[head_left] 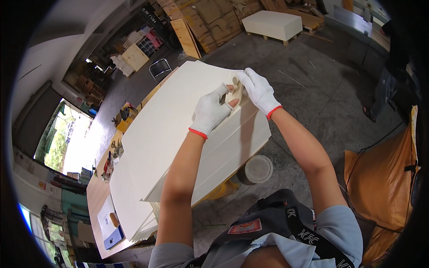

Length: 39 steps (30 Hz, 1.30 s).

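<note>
A tall stack of large white sheets (pixel 165 107) lies in front of me, with its layers showing along the near right side. My left hand (pixel 211 108), in a white glove with a red cuff, is at the right edge of the top sheets. Its bare thumb and finger tips poke out of the glove and grip the lifted edges. My right hand (pixel 259 89), gloved the same way, holds the far right corner of those sheets, its fingers curled over the corner. Between the hands the sheet edges (pixel 236 94) bend and fan apart. Part of the right fingers' grip is hidden.
A wooden table (pixel 96 192) under the stack carries a blue box (pixel 113 238) and small tools. A round white-lidded bucket (pixel 258 169) stands on the floor beside it. Another white stack (pixel 272 24) sits on a pallet behind. A person (pixel 389 85) stands at right, near orange sheeting (pixel 380 178).
</note>
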Motion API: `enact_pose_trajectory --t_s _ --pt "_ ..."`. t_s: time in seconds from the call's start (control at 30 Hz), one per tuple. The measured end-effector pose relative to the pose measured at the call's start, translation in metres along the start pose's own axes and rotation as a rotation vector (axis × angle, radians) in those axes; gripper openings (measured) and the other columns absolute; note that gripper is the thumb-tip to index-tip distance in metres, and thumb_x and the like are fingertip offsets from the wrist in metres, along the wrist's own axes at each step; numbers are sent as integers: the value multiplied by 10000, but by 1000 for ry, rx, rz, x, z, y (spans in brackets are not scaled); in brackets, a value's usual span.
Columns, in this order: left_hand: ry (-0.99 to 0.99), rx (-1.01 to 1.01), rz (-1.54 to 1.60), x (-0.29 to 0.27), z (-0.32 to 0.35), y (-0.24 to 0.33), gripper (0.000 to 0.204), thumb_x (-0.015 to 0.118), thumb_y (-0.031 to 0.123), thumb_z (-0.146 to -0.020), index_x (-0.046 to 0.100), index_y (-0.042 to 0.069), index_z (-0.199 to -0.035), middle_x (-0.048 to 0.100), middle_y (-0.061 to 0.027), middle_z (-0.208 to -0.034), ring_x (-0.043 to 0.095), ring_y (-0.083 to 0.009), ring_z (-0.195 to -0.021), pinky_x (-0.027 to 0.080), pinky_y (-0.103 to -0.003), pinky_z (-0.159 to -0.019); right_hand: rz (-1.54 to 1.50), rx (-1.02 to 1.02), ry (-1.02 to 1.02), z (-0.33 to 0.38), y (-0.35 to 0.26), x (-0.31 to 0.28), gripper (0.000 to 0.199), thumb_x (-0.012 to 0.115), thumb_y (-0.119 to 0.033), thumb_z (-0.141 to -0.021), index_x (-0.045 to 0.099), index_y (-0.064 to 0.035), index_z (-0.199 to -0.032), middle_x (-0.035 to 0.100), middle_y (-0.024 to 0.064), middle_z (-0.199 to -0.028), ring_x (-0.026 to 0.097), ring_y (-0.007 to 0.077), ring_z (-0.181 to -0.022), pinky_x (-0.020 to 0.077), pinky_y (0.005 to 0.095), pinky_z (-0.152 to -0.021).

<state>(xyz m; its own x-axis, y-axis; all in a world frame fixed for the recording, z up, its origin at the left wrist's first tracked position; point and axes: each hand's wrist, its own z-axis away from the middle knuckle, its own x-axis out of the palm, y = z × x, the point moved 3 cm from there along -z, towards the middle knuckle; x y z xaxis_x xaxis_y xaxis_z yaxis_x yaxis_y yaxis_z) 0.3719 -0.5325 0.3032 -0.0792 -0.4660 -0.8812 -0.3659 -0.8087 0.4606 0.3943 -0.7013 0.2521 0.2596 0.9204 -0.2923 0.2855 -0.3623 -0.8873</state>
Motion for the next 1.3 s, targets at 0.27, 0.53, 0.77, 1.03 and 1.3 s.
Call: enact_pose_trajectory --t_s 0.27,0.53,0.77,1.03,1.3 --pt "164 124 27 6 -2 -10 340 593 278 -963 629 203 -1292 705 -167 -1101 678 -329 -1017 507 -349 -855 2 35 0 0 -1 0 516 400 -557 -982 583 -76 -1029 631 169 -789 627 371 -836 459 436 -772" --pt "85 70 27 4 -3 -6 332 609 283 -950 649 200 -1269 718 -163 -1000 692 -310 -925 513 -344 -831 4 14 8 4 -4 -4 474 406 -517 -995 597 -90 -1074 649 151 -828 633 353 -845 463 425 -782" --pt "98 88 7 3 0 -3 406 698 324 -891 648 207 -1276 714 -146 -987 691 -280 -897 516 -335 -822 7 22 20 3 -3 -2 464 411 -507 -999 592 -82 -1049 641 148 -816 633 340 -833 464 412 -779" --pt "146 89 46 7 0 -8 348 603 285 -956 639 220 -1295 710 -164 -1038 689 -303 -972 518 -347 -853 -39 65 21 4 -5 -4 593 410 -635 -956 608 -78 -997 646 139 -800 641 328 -827 464 401 -782" --pt "119 206 -27 8 6 -2 352 611 183 -931 634 185 -1282 718 -140 -1033 698 -276 -932 530 -353 -831 -175 91 -79 0 -2 -5 555 469 -614 -945 601 -74 -950 634 100 -801 616 220 -726 465 359 -731"
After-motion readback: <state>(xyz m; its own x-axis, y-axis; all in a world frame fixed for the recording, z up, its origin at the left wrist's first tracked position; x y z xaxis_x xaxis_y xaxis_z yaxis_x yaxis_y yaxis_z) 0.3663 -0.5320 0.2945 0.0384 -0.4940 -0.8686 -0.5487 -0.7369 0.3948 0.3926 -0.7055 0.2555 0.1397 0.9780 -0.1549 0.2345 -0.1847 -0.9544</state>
